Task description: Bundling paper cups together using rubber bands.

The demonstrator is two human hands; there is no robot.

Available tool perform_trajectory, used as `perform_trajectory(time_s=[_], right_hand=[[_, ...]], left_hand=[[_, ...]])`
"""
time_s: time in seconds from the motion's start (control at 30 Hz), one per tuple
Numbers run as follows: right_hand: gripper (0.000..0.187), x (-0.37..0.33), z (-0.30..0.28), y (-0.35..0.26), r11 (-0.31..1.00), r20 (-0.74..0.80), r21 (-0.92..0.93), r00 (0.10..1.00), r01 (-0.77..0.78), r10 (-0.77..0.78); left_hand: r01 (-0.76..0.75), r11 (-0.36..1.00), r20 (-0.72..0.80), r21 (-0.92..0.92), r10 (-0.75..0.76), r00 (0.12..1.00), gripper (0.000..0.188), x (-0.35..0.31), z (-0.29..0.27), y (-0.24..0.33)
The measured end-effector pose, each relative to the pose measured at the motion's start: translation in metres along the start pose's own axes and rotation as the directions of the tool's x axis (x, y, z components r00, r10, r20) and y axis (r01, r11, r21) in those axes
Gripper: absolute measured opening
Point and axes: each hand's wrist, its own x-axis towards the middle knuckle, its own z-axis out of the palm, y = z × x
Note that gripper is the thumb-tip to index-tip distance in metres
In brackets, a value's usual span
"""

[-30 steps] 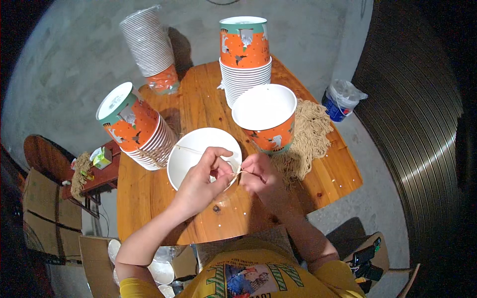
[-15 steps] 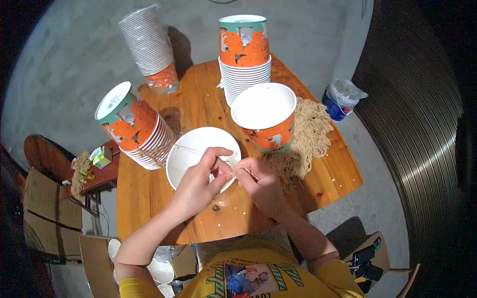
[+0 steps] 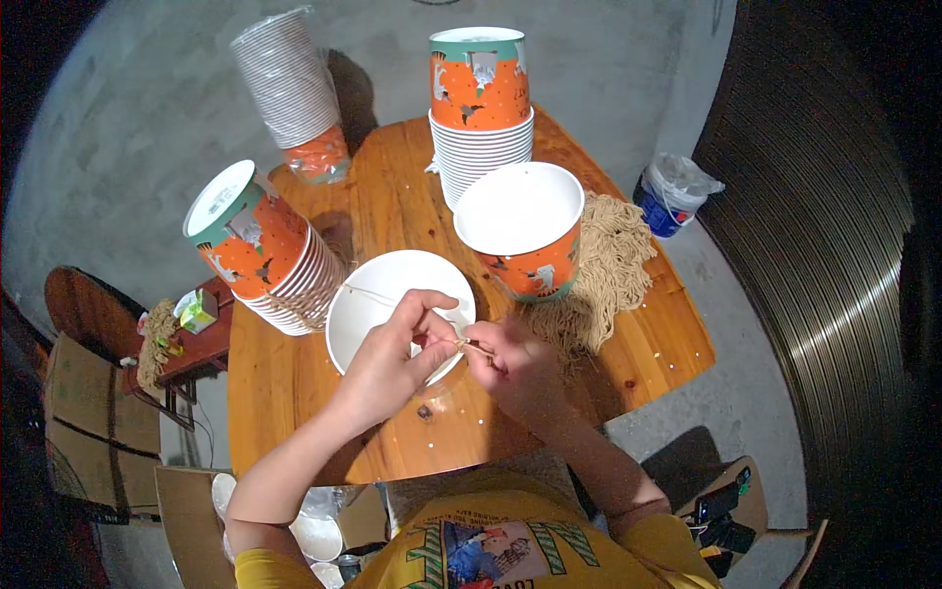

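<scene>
My left hand (image 3: 402,346) is closed in a pinch on a thin tan string (image 3: 478,348). Close beside it, my right hand (image 3: 512,365) grips the same string, which shows as a small twist or knot between the fingertips. Both hands are over the near right rim of a white paper bucket (image 3: 355,319), whose open mouth faces up. A length of string crosses this bucket from its left rim toward my left hand. Another open bucket (image 3: 535,270), orange and white inside, stands just beyond my right hand. To its right lies a heap of tan strings (image 3: 620,270).
Upside-down bucket stacks stand at the back (image 3: 481,88) and left (image 3: 257,236) of the wooden table (image 3: 294,422). A plastic-wrapped stack (image 3: 289,88) leans farther back. A blue pail (image 3: 664,206) sits on the floor at right; a red bench (image 3: 191,348) is at left.
My right fingers have turned and curled slightly, and a bit more string shows between the two hands. The view has shifted slightly; the buckets stay in place.
</scene>
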Motion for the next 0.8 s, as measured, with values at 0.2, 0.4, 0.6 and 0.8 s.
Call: perform_trajectory(time_s=[0.2, 0.4, 0.6, 0.8], right_hand=[[0.021, -0.001, -0.003, 0.001, 0.981, 0.019, -0.152, 0.993, 0.117, -0.116], [0.016, -0.006, -0.001, -0.003, 0.996, -0.015, 0.058, 0.998, -0.065, 0.066], [0.007, -0.005, -0.006, -0.016, 0.88, 0.122, 0.329, 0.94, -0.341, 0.319], [0.003, -0.013, 0.003, -0.006, 0.682, 0.242, 0.541, 0.868, -0.492, 0.434]], left_hand=[[0.008, 0.997, -0.006, 0.079, -0.007, 1.0, 0.032, 0.0, 0.0, 0.009], [-0.007, 0.996, 0.0, 0.087, 0.007, 1.0, 0.031, -0.001, 0.001, 0.006], [-0.005, 0.998, 0.065, 0.07, 0.001, 0.998, 0.037, 0.0, 0.0, 0.011], [0.003, 0.996, 0.119, 0.085, -0.013, 0.993, 0.041, -0.002, 0.001, 0.013]])
